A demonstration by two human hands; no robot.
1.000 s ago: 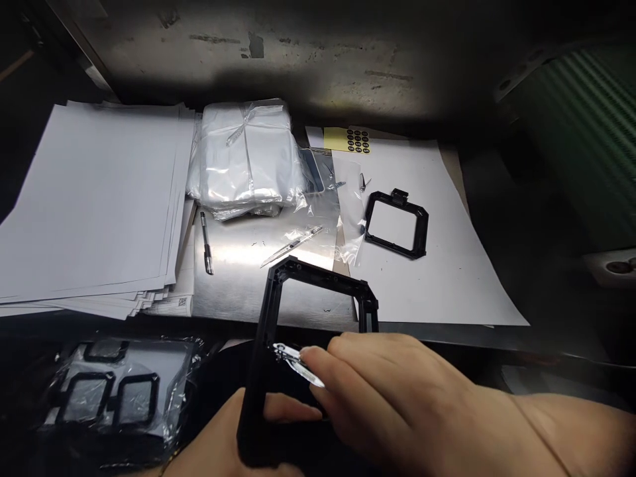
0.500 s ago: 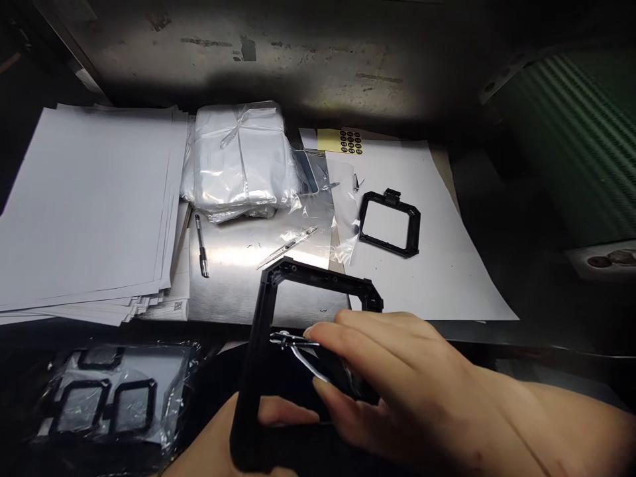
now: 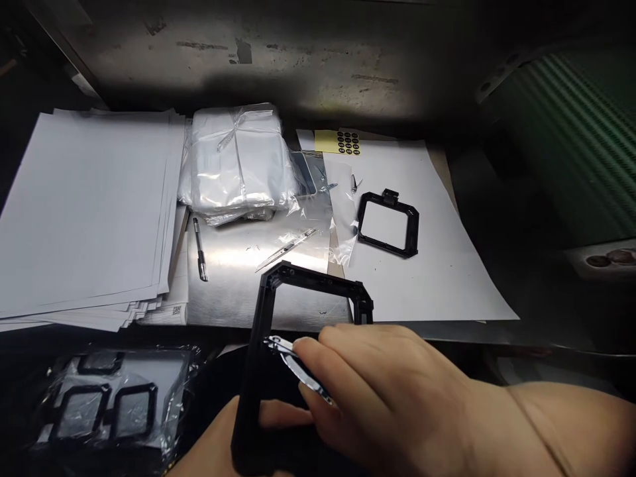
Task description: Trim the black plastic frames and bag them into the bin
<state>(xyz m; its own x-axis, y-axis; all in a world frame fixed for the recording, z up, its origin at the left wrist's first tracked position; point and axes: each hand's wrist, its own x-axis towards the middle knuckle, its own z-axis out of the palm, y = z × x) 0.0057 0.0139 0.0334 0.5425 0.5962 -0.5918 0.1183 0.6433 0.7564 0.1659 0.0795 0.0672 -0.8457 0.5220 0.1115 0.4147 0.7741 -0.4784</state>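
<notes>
My left hand (image 3: 233,437) grips the lower left of a large black plastic frame (image 3: 268,311), held upright over the bench's near edge. My right hand (image 3: 387,391) holds small metal nippers (image 3: 293,361), their tip touching the inner left side of that frame. A second, smaller black frame (image 3: 387,224) lies flat on white paper (image 3: 437,265) further back to the right.
A stack of white sheets (image 3: 89,205) fills the left. A bundle of clear plastic bags (image 3: 238,159), a pen (image 3: 199,248) and metal tweezers (image 3: 285,248) lie on the steel plate (image 3: 233,278). A bag of black frames (image 3: 109,404) sits lower left. A yellow sticker sheet (image 3: 340,140) lies at the back.
The nippers have shifted slightly along the frame's inner left edge and closed again after opening half a second ago. The frame tilted a little; the view drifted.
</notes>
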